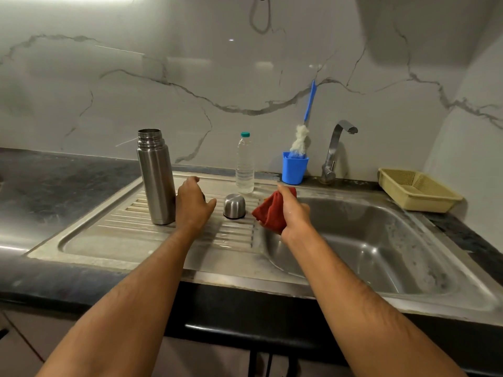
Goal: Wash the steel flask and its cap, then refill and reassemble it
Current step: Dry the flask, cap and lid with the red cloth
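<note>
Flask (pixel 156 180) upright on drainboard (pixel 114 229), cap (pixel 234 206) beside — left hand (pixel 192 205) fingers relaxed, right hand (pixel 292 213) clutching red cloth (pixel 270 213).

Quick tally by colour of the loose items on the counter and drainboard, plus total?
Steel: 2, tall open steel flask, domed steel cap
Blue: 2, blue plastic cup, blue-handled bottle brush
Clear: 1, clear plastic water bottle
Red: 1, red cloth
Yellow: 1, yellow mesh basket
Total: 7

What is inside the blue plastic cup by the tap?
A bottle brush with a blue handle and white fluffy head stands in the blue plastic cup, leaning against the marble wall. The cup's wall hides the brush's lower end and anything else inside.
</note>
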